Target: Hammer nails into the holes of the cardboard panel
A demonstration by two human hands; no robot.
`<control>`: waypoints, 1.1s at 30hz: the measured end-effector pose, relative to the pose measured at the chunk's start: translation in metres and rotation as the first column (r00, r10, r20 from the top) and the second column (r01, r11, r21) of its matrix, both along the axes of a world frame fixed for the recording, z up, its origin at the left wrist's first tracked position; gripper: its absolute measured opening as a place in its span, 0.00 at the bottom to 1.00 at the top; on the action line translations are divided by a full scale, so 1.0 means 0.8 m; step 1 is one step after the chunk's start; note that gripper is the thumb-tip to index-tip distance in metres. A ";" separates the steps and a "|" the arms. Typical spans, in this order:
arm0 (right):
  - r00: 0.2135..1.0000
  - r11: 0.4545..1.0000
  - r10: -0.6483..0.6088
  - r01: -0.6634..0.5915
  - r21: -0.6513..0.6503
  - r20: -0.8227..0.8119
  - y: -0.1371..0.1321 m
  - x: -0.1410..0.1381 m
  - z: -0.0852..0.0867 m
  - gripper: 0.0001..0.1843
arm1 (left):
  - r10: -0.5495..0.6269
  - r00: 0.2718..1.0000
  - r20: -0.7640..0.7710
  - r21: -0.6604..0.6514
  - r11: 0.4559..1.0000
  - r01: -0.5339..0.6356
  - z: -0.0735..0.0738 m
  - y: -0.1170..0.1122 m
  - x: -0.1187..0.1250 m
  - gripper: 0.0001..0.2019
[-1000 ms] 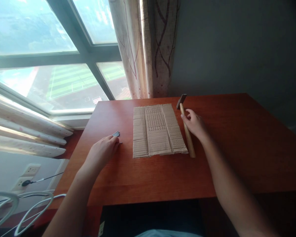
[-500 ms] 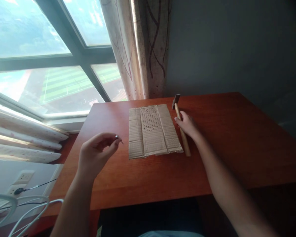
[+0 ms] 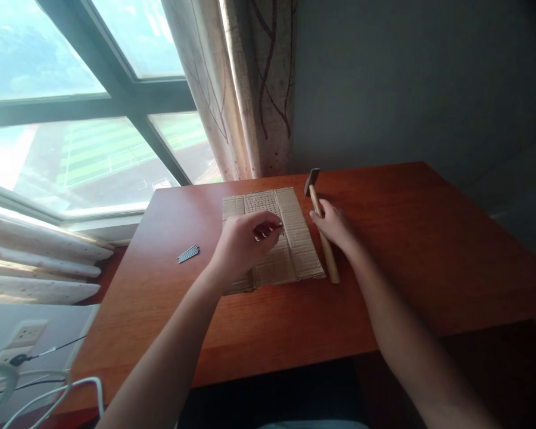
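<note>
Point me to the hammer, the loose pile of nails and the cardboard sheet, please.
hammer point(image 3: 325, 250): head view, on the wooden handle below the right hand.
pile of nails point(image 3: 188, 254): head view, middle of the bundle.
cardboard sheet point(image 3: 297, 250): head view, on its bare right panel.

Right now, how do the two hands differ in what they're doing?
The left hand is lifted above the cardboard, pinching a small nail; the right hand lies low on the table, fingers on the hammer handle. The left is curled tight, the right looser. Both are bare.
</note>
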State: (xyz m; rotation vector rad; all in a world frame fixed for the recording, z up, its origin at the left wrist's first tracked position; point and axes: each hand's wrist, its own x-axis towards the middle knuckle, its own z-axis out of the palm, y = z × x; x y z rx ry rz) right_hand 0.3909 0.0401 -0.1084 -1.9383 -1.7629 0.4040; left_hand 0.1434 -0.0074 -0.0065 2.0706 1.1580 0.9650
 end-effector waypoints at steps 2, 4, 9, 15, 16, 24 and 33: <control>1.000 1.000 -0.002 0.002 0.000 0.018 0.000 -0.001 0.001 0.26 | 0.002 0.999 -0.051 0.020 1.000 -0.001 0.000 0.003 0.001 0.05; 0.999 1.000 -0.003 0.003 -0.003 0.038 -0.001 -0.001 0.002 0.25 | -0.001 0.998 -0.066 0.029 1.000 0.003 0.000 0.005 0.001 0.05; 0.998 1.000 0.000 0.000 -0.003 0.055 -0.002 -0.003 0.005 0.23 | 0.028 0.994 -0.105 0.048 0.999 -0.023 -0.003 0.004 0.000 0.05; 0.999 1.000 -0.005 0.005 0.005 0.049 -0.002 -0.003 0.007 0.21 | 0.051 0.993 -0.108 0.043 0.998 -0.047 -0.005 0.002 0.001 0.05; 0.999 1.000 -0.006 0.006 0.005 0.047 -0.002 -0.003 0.007 0.22 | 0.054 0.992 -0.112 0.041 0.998 -0.050 -0.005 0.002 0.002 0.05; 0.998 1.000 0.003 -0.003 0.008 0.066 -0.002 -0.003 0.007 0.21 | 0.057 0.991 -0.124 0.036 0.998 -0.053 -0.007 0.002 0.001 0.05; 0.996 1.000 0.008 -0.007 -0.014 0.085 -0.002 -0.003 0.008 0.20 | 0.041 0.992 -0.117 0.042 0.998 -0.037 -0.008 0.001 0.002 0.05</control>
